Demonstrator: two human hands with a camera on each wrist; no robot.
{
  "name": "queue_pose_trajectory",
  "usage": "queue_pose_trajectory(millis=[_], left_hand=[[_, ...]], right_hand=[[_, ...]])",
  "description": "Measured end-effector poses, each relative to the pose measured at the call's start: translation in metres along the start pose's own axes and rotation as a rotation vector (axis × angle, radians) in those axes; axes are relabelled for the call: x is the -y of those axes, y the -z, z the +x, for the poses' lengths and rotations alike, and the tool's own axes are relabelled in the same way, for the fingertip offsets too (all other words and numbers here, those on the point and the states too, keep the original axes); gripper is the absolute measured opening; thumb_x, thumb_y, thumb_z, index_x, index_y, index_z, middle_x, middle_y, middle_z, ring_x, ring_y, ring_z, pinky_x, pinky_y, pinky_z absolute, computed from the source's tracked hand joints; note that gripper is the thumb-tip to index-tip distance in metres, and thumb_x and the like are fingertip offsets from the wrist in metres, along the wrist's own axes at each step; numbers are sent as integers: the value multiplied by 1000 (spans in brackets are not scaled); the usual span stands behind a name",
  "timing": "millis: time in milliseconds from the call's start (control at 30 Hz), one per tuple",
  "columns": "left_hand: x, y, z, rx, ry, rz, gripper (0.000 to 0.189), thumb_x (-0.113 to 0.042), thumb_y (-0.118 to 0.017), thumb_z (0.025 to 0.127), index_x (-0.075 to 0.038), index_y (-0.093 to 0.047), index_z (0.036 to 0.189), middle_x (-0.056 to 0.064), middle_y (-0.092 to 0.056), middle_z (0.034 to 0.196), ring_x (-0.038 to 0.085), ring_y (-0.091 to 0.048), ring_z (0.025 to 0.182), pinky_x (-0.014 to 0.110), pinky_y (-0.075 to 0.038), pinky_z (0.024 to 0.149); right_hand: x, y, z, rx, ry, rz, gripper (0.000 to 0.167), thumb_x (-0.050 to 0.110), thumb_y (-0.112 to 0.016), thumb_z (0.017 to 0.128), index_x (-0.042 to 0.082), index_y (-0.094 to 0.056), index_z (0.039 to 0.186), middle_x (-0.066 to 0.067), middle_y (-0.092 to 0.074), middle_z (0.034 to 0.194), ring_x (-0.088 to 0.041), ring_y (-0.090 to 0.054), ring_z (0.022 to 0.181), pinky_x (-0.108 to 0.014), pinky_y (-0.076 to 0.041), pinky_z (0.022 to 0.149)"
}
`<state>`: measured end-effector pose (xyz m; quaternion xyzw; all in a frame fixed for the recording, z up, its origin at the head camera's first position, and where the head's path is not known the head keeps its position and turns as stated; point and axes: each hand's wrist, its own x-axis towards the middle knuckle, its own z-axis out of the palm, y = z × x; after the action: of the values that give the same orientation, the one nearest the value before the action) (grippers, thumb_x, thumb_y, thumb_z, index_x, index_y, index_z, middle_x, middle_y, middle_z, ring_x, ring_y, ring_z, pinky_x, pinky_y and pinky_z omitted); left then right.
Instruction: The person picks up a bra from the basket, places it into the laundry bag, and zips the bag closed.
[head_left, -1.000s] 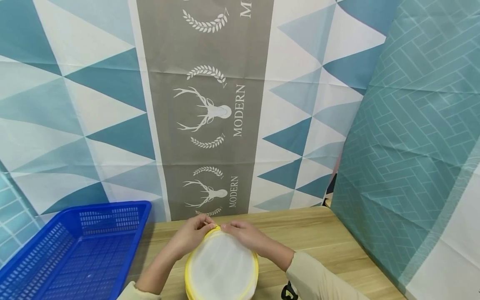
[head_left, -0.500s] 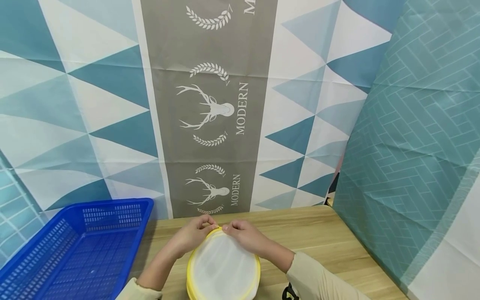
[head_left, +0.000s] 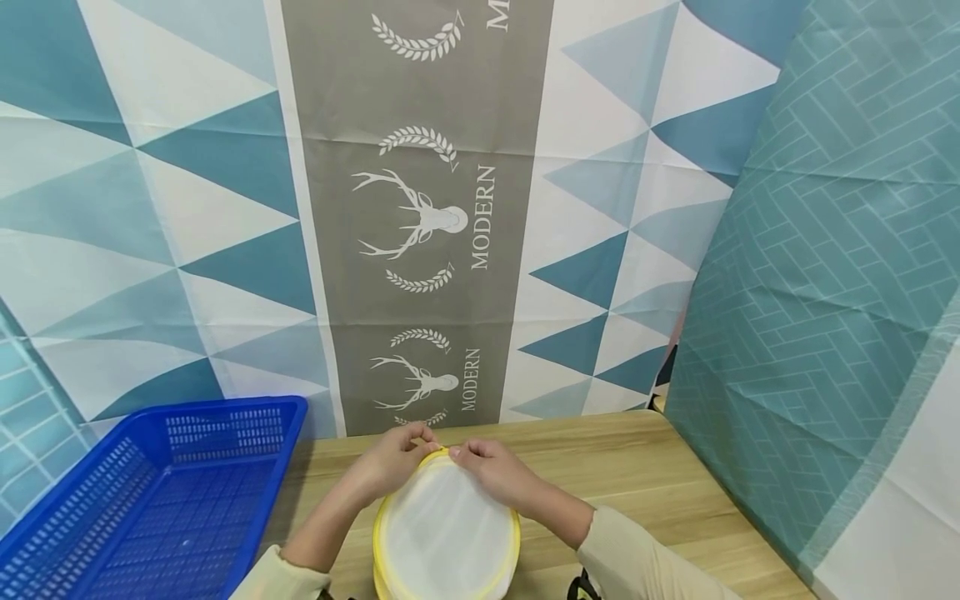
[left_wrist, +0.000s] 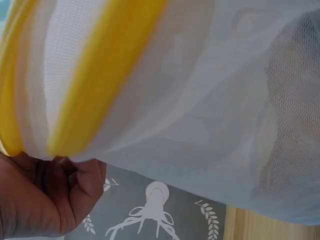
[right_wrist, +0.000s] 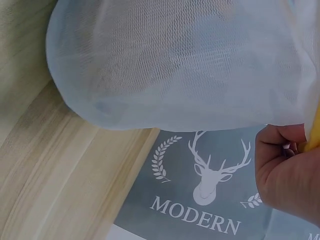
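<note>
A white mesh laundry bag (head_left: 450, 529) with a yellow-trimmed round top stands at the front of the wooden table. At its far rim, my left hand (head_left: 397, 460) pinches the yellow edging, thumb and fingertips together. Just right of it, my right hand (head_left: 495, 472) pinches the same yellow rim. In the left wrist view, two yellow bands (left_wrist: 107, 75) run down the bag to the curled fingers. Through the mesh side (right_wrist: 150, 60) in the right wrist view, darker and bluish patches show; what they are is unclear.
A blue perforated plastic basket (head_left: 187, 500) stands left of the bag. Wooden tabletop (head_left: 637, 500) extends to the right. A patterned cloth (head_left: 420, 275) hangs behind the table, and a green one (head_left: 810, 275) along the right. A black strap (head_left: 581, 586) shows by the right sleeve.
The view shifted slightly at first. Both hands stay at the far rim of the bag; they and the rim have risen a little, the left hand most.
</note>
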<state>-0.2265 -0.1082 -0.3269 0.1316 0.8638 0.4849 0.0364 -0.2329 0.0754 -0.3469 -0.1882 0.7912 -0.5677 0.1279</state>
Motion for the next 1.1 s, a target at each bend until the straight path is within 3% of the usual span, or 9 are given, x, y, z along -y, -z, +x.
queue_pose_trajectory(millis=[433,800,1100], left_hand=[[8,-7,4,-57,-20,59,10,-14,-55,93,-10,-61,87,2,-55,69,14,-50,61,27,-42,54],[11,-5,4,-78,-33,8,11,-16,-57,93,-9,-64,88,3,-61,78,13,-53,67,28,-45,57],[15,-3,3,-76,-39,-3,13,-19,-58,93,-9,-64,88,2,-60,72,12,-53,62,28,-45,55]], right_hand=[[-12,1,0,-57,-11,-13,36,35,-47,98,2,-60,90,0,-56,73,-10,-53,55,-26,-46,50],[-10,4,1,-47,-15,-9,37,38,-47,97,3,-60,91,0,-56,71,-10,-53,53,-26,-46,47],[-14,5,3,-53,-24,-3,35,34,-46,98,3,-60,88,1,-54,68,-10,-52,52,-25,-45,46]])
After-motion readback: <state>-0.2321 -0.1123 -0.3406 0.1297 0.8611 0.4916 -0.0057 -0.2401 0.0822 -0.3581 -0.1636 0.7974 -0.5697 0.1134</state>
